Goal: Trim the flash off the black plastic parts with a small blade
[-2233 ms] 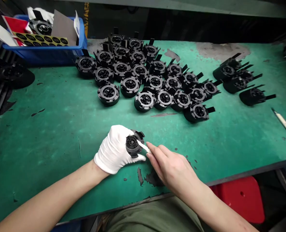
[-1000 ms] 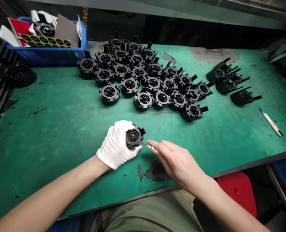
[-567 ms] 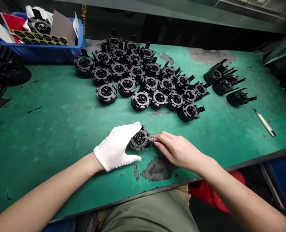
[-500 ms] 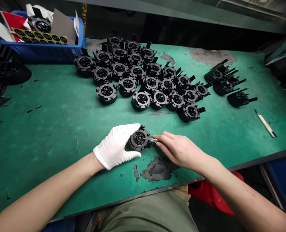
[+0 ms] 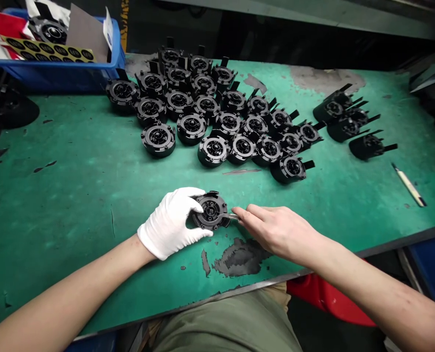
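Observation:
My left hand (image 5: pixel 171 224), in a white glove, grips a round black plastic housing (image 5: pixel 213 204) from its left side, thumb and fingers around the rim. The housing rests near the table's front edge with its ringed, ribbed face up. My bare right hand (image 5: pixel 272 226) pinches a thin, pointed metal tool (image 5: pixel 230 216) from the right. The tool's tip lies over the housing's face, right of the centre. Whether it is a knife blade or tweezers I cannot tell; the fingers hide its rear part.
Several similar black housings (image 5: pixel 214 146) stand grouped behind my hands, and a smaller group (image 5: pixel 366 146) is at the right. A cream pen-like tool (image 5: pixel 408 185) lies at the right. At the back left stands a blue bin (image 5: pixel 66 78) holding sticker sheets. The green table (image 5: pixel 74 186) has worn patches.
My left fingers have shifted on the housing, with one finger now bent over its face. The metal tool has dipped slightly. The view has turned a little.

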Available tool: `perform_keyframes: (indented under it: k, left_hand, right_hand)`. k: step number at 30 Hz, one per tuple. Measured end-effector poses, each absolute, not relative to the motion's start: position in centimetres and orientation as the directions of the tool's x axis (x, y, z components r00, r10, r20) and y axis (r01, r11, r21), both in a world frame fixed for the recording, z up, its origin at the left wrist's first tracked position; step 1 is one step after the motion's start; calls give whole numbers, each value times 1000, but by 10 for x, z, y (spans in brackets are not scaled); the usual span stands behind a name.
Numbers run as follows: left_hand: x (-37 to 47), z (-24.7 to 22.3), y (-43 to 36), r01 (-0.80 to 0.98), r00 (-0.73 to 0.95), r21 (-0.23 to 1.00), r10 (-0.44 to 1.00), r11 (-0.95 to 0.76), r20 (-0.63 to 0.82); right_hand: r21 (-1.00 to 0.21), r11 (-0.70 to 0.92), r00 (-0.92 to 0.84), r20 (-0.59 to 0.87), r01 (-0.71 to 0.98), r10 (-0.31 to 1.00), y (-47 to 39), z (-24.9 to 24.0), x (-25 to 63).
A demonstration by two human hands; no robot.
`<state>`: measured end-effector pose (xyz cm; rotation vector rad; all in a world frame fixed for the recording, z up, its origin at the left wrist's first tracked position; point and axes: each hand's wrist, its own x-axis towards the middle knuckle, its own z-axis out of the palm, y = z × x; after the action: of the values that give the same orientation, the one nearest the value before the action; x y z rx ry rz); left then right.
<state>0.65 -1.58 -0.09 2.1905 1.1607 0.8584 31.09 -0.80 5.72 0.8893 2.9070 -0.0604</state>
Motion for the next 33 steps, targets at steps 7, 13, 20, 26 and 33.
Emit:
perform_keyframes:
  k: [7,13,20,26,33]
  left_hand:
    - [5,1,-16,516,438,712,861,-476,259]
    - [6,2,-15,489,420,743,870,-458,259]
    - [5,1,-15,494,410,756,882,-429,233]
    - [4,1,-14,491,413,764,884,-418,219]
    - [4,-1,-14,460,408,789,886,-407,219]
  right_hand:
    - [-37,902,-897,-128,431,424,14,66,311]
    - [-15,929,-925,-95,370,367,22,66,312]
    - [6,953,-948,-103,301,300,32,69,309]
    - [15,971,-963,-122,239,239,40,74,308]
    - [-39,973,-946,-248,227,210,57,78,303]
